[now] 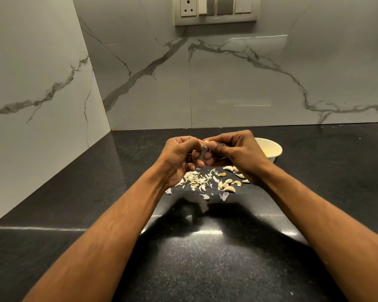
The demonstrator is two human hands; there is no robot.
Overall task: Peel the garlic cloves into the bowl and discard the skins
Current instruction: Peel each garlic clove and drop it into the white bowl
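Both hands met above the black worktop [205, 258], just left of the bowl [271, 149]. The left hand [179, 158] and right hand [234, 153] each had a closed grip, fingertips pinching one clove [206, 144] between them, its skin partly loose. The bowl, white, stood on the worktop behind the right hand. Unpeeled cloves [228, 185] lay near the bowl, below the hands. A heap of skins [195, 180] lay left of those cloves.
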